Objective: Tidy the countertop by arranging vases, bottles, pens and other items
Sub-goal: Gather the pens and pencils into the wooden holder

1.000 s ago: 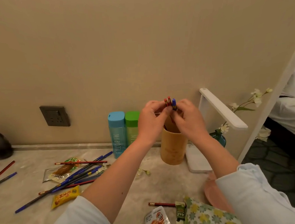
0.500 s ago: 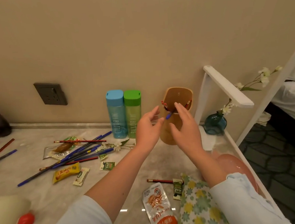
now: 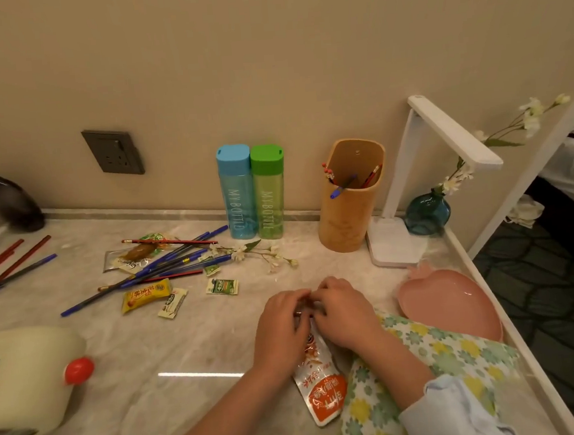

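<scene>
left hand [image 3: 280,324] + right hand [image 3: 344,314]: curled, fingertips meeting | snack packet [image 3: 325,391]: top beneath them | pinch: cannot tell

Left hand [image 3: 281,331] and right hand [image 3: 345,315] hide the snack packet [image 3: 325,394] top; their grip cannot be told

Left grip [image 3: 282,324] and right grip [image 3: 346,312] close together, palms down, curled fingertips meeting
</scene>
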Tool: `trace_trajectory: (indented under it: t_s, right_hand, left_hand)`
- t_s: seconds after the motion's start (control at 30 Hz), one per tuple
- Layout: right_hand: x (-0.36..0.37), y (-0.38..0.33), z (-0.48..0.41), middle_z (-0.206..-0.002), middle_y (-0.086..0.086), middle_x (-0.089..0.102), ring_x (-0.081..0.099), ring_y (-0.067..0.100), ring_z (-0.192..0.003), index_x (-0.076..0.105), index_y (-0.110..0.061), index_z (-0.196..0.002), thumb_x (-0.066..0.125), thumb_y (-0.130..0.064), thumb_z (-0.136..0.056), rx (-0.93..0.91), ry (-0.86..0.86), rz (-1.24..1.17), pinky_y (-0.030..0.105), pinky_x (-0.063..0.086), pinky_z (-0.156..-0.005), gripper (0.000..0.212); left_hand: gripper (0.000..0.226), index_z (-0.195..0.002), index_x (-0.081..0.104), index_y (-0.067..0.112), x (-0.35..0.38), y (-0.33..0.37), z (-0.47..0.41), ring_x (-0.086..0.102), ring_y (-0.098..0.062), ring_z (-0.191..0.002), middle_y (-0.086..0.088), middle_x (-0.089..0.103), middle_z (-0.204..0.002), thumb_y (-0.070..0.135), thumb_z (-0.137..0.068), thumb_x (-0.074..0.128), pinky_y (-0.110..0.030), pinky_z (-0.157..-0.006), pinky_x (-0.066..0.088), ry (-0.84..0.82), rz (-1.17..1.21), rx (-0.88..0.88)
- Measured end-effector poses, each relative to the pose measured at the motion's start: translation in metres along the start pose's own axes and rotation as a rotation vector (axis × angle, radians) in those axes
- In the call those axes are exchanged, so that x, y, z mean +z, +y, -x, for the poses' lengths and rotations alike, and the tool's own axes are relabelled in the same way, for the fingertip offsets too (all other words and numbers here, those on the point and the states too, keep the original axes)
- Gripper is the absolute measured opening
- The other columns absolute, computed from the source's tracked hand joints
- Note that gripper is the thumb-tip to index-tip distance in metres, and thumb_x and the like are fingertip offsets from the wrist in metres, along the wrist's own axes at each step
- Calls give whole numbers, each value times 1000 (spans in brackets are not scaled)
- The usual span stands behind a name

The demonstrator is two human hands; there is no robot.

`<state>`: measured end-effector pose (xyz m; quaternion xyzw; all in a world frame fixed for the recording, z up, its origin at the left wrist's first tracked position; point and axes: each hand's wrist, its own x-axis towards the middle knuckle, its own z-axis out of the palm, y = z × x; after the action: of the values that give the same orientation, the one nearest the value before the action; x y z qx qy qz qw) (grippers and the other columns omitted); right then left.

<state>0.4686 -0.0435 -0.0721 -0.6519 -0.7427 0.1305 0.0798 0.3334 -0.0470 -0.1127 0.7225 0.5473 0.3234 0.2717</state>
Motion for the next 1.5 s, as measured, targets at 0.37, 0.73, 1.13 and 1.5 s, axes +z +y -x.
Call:
trace_trajectory:
  t_s: [0.37, 0.73, 1.13, 1.5]
  right_hand:
    - [3, 0, 0, -107, 1, 60, 53, 21, -104, 67, -19, -105, 48, -20, -90, -13, 67, 56, 36, 49, -80, 24]
    - [-5, -51, -37, -100, -10, 62, 59, 9, -86, 62, -29, -108, 50, -35, -96, -81, 83, -205, 29, 50, -73, 18]
    - [10, -150, -121, -101, -2, 60, 57, 19, -95, 66, -25, -110, 50, -33, -96, -252, 119, -111, 30, 40, -67, 24]
    - [46, -164, -153, -111, -3, 59, 50, 18, -106, 65, -27, -114, 51, -25, -93, -144, 65, 50, 32, 45, -78, 25]
  left_hand:
    - [36, -124, 55, 30, 3, 0, 5, 47, -6, -111, 12, 57, -116, 19, -89, 53, -21, -94, 41, 38, -128, 58]
    - [26, -115, 61, 30, -57, -6, -28, 62, -5, -94, 8, 64, -102, 17, -93, 57, -26, -86, 52, 263, 472, -270]
    - [17, -110, 59, 23, -177, -85, -73, 61, -12, -93, 3, 63, -100, 19, -97, 50, -20, -74, 48, 421, 332, -386]
    - [42, -129, 45, 19, -189, -131, -85, 42, -26, -123, -7, 44, -133, 22, -89, 58, -38, -99, 42, -47, -621, -528]
